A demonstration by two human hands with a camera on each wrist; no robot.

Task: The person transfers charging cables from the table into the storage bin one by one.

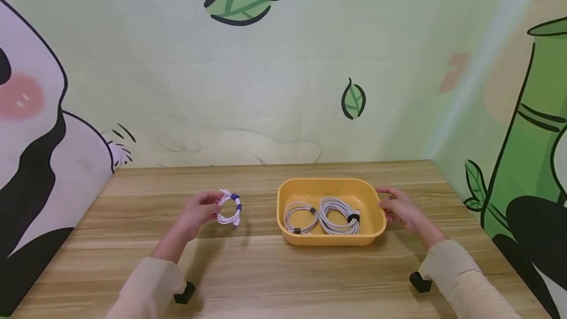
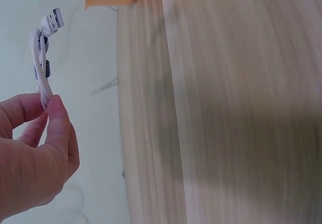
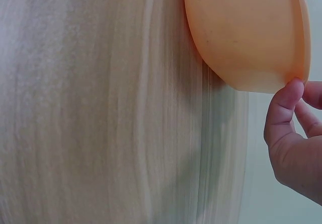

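My left hand pinches a small coiled white USB cable between thumb and fingertips, above the table. Dark blue ties bind the coil, and its metal USB plug shows in the left wrist view. To the right stands a yellow plastic basket. Inside it lie a thinner coiled cable with black ties, on the left, and a thicker white coiled cable with a black tie, on the right. My right hand holds the basket's right rim, its thumb against the edge.
The wood-grain table extends under both arms. Behind it hangs a pale green backdrop printed with leaves, a panda and bamboo. A black device sits under the left wrist, and another under the right.
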